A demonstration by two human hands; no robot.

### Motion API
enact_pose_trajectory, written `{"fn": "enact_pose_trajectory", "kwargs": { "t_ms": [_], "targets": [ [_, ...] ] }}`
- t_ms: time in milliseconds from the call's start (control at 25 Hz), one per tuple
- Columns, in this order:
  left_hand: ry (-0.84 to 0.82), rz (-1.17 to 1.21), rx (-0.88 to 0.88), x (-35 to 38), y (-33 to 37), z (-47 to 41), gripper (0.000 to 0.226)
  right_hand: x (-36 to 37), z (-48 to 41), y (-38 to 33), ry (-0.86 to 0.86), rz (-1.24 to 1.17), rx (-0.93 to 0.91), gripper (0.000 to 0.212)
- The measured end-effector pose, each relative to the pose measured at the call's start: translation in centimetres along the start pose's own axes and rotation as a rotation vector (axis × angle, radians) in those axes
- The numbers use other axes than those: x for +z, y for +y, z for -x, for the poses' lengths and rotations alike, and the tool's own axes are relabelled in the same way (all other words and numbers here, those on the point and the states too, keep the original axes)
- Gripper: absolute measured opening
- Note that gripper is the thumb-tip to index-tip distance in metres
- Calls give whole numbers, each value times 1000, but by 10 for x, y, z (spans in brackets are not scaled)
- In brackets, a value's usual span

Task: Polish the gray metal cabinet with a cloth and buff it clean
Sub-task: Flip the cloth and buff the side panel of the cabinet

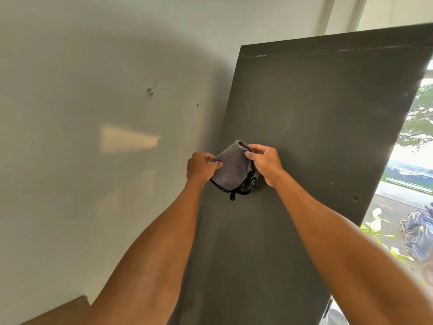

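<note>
We are facing the cabinet, with a pale wall lying to its left and a bright window to its right, showing a leafy plant and a parked motorbike. A brown board is showing low to its left. We are holding the cloth before the cabinet's flat side, near its left edge. Our left hand is pinching one edge and our right hand is gripping the other. The cloth is looking soft, gray, folded and black-trimmed, and the panel is looking matte, dark and faintly smudged.

Pale wall with sunlit patch, bright window rightward
</note>
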State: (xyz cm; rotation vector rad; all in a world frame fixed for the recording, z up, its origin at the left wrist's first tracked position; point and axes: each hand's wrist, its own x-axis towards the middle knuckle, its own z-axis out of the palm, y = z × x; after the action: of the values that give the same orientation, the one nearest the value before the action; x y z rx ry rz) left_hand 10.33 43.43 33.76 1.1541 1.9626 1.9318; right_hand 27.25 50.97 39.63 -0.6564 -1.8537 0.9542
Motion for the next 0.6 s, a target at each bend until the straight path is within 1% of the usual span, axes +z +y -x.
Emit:
{"fn": "enact_pose_trajectory", "kwargs": {
  "t_ms": [40,120,200,240,360,400,440,520,560,600],
  "targets": [
    [6,7,-18,3,1,0,10,2,1,-2,10,-4,-13,18],
    [27,47,-81,10,1,0,17,8,4,-5,14,-32,-24,15],
    [-5,189,-151,22,1,-3,5,15,5,-7,-8,-77,-5,13],
    [-49,316,-211,26,3,-3,9,20,6,-8,-35,-104,18,12],
    [-249,862,-434,32,18,5,42,35,10,-8,-218,-176,110,21],
    [-278,1004,-472,31,21,8,50,37,11,-10,-277,-167,130,25],
    [-310,1083,-486,29,20,9,60,37,12,-10,-312,-145,139,29],
    [-415,1061,-449,13,18,14,84,31,13,-13,-322,-120,143,41],
    [-469,1009,-414,4,18,16,88,26,12,-14,-310,-124,143,45],
    [-500,969,-384,-3,19,17,83,21,11,-15,-297,-130,139,45]
  ]
}}
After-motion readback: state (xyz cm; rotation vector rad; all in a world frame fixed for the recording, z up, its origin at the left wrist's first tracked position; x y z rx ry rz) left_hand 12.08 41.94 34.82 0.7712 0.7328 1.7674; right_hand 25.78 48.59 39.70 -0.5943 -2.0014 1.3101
